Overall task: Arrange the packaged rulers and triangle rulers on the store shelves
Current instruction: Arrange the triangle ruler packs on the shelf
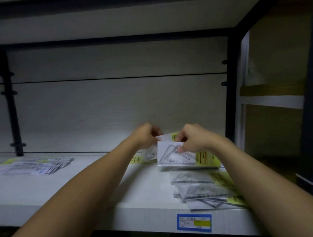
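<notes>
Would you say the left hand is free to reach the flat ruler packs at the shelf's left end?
Probably not yet: the left hand grips a triangle ruler pack; nothing blocks the way to the ruler packs.

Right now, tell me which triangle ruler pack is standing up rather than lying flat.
The pack at the back right of the shelf, pinched by both hands. It stands on its edge; the packs in the pile in front of it lie flat.

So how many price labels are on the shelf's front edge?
1: a blue-framed price label on the front edge of the shelf, below the loose triangle ruler packs at right. Others may be hidden behind the forearms.
</notes>
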